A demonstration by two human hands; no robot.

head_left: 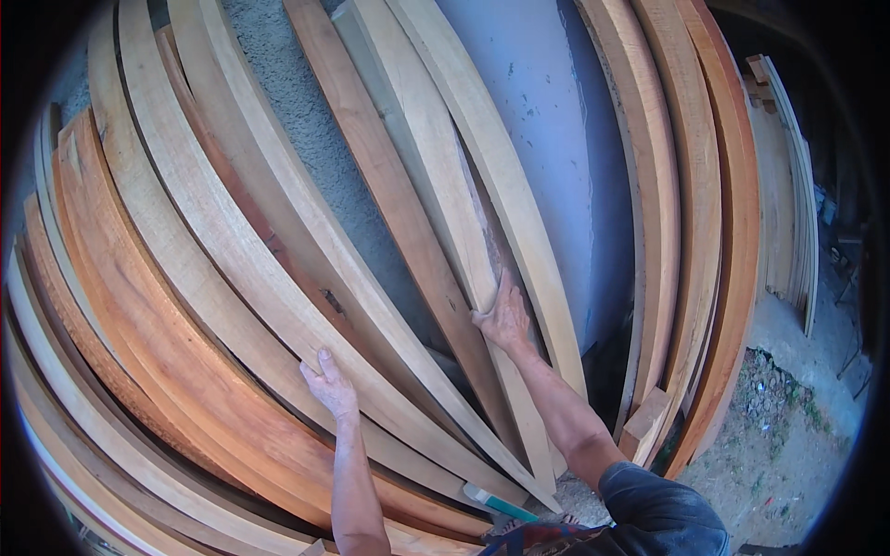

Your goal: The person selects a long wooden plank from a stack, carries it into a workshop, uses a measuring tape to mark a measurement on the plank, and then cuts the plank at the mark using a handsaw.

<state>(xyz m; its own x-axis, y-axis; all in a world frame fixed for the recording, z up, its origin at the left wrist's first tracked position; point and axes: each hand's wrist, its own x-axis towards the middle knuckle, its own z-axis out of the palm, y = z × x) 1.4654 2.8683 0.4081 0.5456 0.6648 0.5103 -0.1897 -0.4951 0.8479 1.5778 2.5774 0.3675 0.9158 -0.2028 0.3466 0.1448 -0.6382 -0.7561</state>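
Note:
Long wooden planks lean side by side against a wall, bowed by the lens. My left hand (331,385) is closed at the edge of a pale plank (232,241). Its thumb lies on the plank's face, and the fingertips are partly hidden in the gap beside it. Farther right, my right hand (507,318) grips the edge of another pale plank (436,157), thumb on the near side and fingers along the other edge. A reddish-brown plank (380,171) stands just left of that one.
Orange-toned boards (185,343) are stacked at left. More thick planks (681,185) lean at right, with a short wood block (645,417) near their lower ends. A pale bluish panel (528,111) stands behind. A teal-and-white object (501,502) is near my body. Rough ground (779,463) lies at lower right.

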